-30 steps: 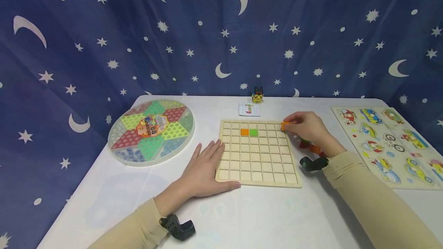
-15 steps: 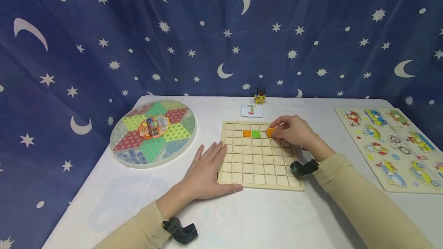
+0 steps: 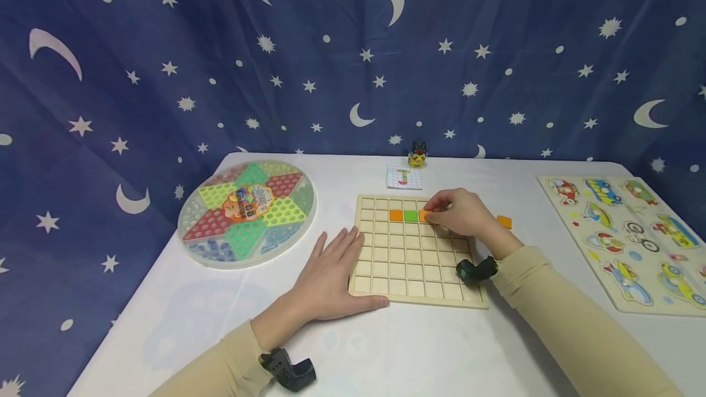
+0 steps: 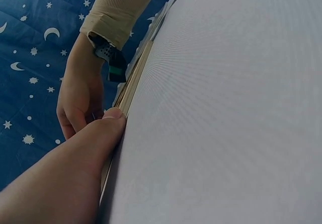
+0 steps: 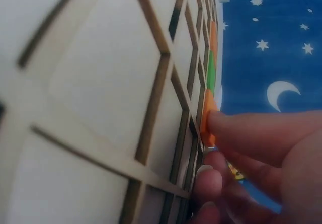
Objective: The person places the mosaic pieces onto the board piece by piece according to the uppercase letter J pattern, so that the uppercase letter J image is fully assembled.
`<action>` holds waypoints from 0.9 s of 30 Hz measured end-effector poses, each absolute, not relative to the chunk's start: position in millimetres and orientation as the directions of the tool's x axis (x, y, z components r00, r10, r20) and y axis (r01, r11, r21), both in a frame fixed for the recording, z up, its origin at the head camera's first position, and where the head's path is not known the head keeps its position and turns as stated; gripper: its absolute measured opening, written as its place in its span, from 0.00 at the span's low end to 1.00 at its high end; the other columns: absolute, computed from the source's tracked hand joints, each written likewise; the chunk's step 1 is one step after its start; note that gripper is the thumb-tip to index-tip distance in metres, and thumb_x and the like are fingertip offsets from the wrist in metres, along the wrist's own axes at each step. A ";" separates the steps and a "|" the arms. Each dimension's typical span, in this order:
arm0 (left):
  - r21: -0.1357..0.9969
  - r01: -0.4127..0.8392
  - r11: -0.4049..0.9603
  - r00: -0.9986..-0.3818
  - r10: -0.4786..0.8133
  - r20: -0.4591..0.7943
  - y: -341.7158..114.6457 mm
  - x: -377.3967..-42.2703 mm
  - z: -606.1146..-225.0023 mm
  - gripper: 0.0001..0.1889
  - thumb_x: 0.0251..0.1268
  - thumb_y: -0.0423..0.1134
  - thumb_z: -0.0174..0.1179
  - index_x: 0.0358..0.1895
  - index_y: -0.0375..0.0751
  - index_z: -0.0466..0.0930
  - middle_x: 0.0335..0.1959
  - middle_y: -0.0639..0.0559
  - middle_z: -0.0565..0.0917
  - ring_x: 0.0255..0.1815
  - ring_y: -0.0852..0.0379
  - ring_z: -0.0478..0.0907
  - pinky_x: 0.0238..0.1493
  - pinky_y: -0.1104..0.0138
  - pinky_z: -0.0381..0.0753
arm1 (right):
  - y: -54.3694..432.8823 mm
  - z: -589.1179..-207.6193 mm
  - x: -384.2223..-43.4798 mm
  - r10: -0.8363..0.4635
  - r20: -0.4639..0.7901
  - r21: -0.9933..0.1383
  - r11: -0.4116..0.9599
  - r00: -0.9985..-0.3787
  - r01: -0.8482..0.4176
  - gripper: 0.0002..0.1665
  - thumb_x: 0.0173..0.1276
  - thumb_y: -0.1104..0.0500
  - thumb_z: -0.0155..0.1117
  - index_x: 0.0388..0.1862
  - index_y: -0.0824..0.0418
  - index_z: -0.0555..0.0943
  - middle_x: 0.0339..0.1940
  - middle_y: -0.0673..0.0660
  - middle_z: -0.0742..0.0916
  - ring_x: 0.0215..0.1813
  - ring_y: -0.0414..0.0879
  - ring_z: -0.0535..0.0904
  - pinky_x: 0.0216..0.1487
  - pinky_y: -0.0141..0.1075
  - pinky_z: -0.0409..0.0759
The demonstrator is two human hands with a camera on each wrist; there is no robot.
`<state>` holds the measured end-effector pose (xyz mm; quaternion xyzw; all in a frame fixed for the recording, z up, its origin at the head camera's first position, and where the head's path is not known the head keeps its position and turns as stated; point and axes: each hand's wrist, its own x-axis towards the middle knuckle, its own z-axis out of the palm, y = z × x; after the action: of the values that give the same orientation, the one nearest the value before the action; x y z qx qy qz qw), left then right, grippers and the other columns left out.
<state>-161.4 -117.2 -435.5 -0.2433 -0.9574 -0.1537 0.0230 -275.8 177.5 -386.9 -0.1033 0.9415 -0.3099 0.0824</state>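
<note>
My right hand [image 3: 460, 212] pinches an orange square tile [image 3: 423, 215] between thumb and fingers at the second row of a wooden grid board [image 3: 413, 256]. That tile sits just right of a green tile [image 3: 410, 216], which has another orange tile [image 3: 396, 215] on its left. In the right wrist view the held orange tile [image 5: 207, 114] lines up with the green tile [image 5: 211, 73]; whether it is fully down in its cell I cannot tell. My left hand [image 3: 331, 277] rests with spread fingers at the board's left edge, its thumb along the near corner.
A pattern card [image 3: 404, 177] and a small yellow-and-black figure [image 3: 417, 155] stand behind the board. A loose orange tile [image 3: 504, 222] lies to its right, partly behind the right wrist. Chinese checkers [image 3: 247, 213] is at left, a vehicle picture puzzle [image 3: 634, 244] at right.
My right hand has carried the orange tile leftward from the board's upper right corner to beside the green tile. The left hand stays at the board's edge; the head view shifts slightly.
</note>
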 end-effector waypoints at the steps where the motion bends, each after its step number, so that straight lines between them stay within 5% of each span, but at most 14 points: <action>1: 0.282 0.474 0.834 -0.880 0.459 0.122 -117.1 -161.5 -435.1 0.67 0.50 0.89 0.45 0.82 0.38 0.53 0.83 0.44 0.52 0.83 0.47 0.46 0.79 0.46 0.34 | 176.6 -386.2 -275.8 -0.244 -0.090 -0.594 0.791 -0.966 -0.144 0.09 0.69 0.55 0.71 0.44 0.56 0.88 0.36 0.53 0.86 0.37 0.50 0.76 0.36 0.40 0.73; 15: 0.285 0.483 0.828 -0.875 0.464 0.137 -117.1 -161.7 -432.7 0.66 0.51 0.88 0.47 0.82 0.37 0.54 0.83 0.43 0.53 0.83 0.45 0.47 0.79 0.45 0.36 | 196.7 -381.5 -267.7 -0.242 -0.020 -0.588 0.787 -0.970 -0.185 0.15 0.72 0.49 0.68 0.51 0.55 0.87 0.44 0.55 0.88 0.43 0.52 0.80 0.37 0.40 0.76; 22: 0.289 0.487 0.824 -0.873 0.468 0.136 -117.2 -160.6 -433.0 0.66 0.51 0.87 0.48 0.82 0.36 0.54 0.83 0.43 0.53 0.83 0.46 0.47 0.79 0.45 0.37 | 216.9 -379.3 -260.9 -0.178 -0.084 -0.619 0.780 -0.980 -0.089 0.17 0.73 0.48 0.67 0.53 0.55 0.85 0.49 0.58 0.86 0.30 0.51 0.78 0.21 0.42 0.78; 27: 0.290 0.484 0.826 -0.875 0.466 0.134 -117.2 -159.8 -433.4 0.66 0.51 0.87 0.48 0.82 0.36 0.54 0.83 0.43 0.53 0.83 0.46 0.47 0.79 0.45 0.37 | 228.9 -378.9 -257.8 -0.158 -0.095 -0.613 0.787 -0.983 -0.067 0.17 0.72 0.48 0.68 0.53 0.57 0.84 0.49 0.60 0.86 0.26 0.49 0.79 0.23 0.42 0.80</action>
<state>-159.8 -117.2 -433.4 -0.2489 -0.9550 -0.1591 0.0285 -257.8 228.9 -378.9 -0.0598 0.9427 -0.3205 0.0708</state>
